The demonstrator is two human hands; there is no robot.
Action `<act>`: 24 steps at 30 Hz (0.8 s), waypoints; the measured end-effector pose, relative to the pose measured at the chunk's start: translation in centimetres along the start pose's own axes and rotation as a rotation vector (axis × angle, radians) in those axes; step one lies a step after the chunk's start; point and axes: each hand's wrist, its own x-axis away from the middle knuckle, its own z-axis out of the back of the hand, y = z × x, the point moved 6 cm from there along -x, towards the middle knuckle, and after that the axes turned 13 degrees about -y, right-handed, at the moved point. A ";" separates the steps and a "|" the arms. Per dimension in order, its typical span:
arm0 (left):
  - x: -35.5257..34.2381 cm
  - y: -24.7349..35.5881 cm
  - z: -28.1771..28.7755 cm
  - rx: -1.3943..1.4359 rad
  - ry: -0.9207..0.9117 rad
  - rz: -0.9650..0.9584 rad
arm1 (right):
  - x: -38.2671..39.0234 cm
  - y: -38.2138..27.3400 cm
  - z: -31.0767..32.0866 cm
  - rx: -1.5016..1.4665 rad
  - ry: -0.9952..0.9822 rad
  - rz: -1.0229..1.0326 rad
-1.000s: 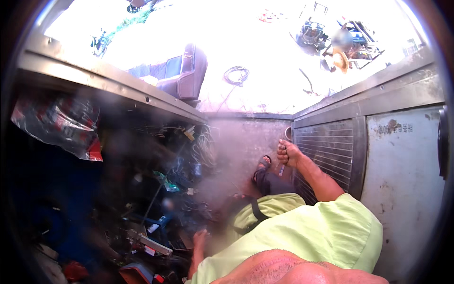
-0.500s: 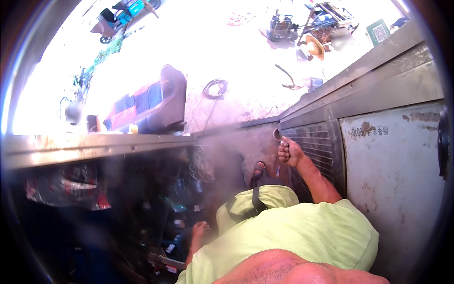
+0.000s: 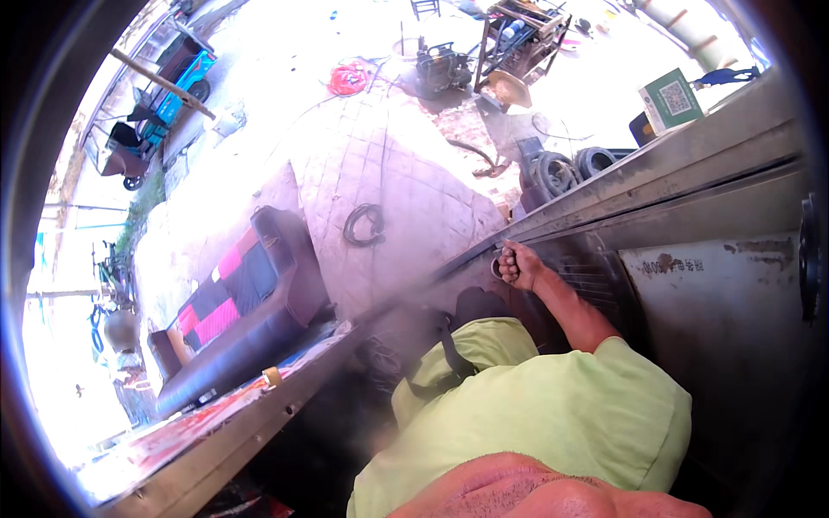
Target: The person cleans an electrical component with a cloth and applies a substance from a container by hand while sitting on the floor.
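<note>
My right hand point(image 3: 521, 264) is closed, held out in front of me beside the metal frame. Its fingers grip a small round thing with a ring-like rim point(image 3: 496, 265); whether it is a cup or a ring I cannot tell. Close by it is the dark slatted panel point(image 3: 587, 276). At my left side a blurred, skin-coloured patch, likely my left hand point(image 3: 381, 438), shows by the edge of the light green shirt point(image 3: 527, 401). Its fingers do not show.
A metal ledge point(image 3: 216, 457) runs along the left, with a yellow tape roll point(image 3: 273, 376) on it. Beyond stands a dark sofa point(image 3: 250, 319) with pink and blue cushions. A coiled cable point(image 3: 363, 225) lies on the paved ground. A pale door panel point(image 3: 717, 302) stands at right.
The view has turned, so the ledge slants and more of the yard shows. My right hand still grips the round thing. My left hand, plain to see before, is now mostly hidden.
</note>
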 end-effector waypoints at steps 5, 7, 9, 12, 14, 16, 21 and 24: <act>-2.4 12.5 -3.2 -0.709 0.204 -0.102 | 0.1 -1.2 0.8 -0.112 0.137 0.104; -2.9 15.1 -5.3 -0.599 0.199 -0.096 | -0.1 -1.8 1.4 -0.141 0.179 0.121; -3.9 16.7 -6.8 -0.483 0.161 -0.009 | -0.8 -2.4 1.9 -0.161 0.214 0.130; -5.9 18.6 -7.9 -0.214 0.055 0.103 | -3.0 -3.7 2.7 -0.166 0.248 0.132; -7.3 20.2 -8.4 -0.154 -0.018 0.082 | -5.3 -4.7 3.2 -0.177 0.264 0.104; -9.3 22.8 -9.1 -0.274 -0.048 0.005 | -8.1 -6.2 4.0 -0.219 0.255 0.082; -13.6 29.8 -12.1 -0.168 0.238 0.015 | -15.0 -10.7 6.1 -0.276 0.307 0.037; -14.4 33.0 -15.5 -0.162 0.202 0.130 | -17.0 -14.8 6.6 -0.261 0.399 0.041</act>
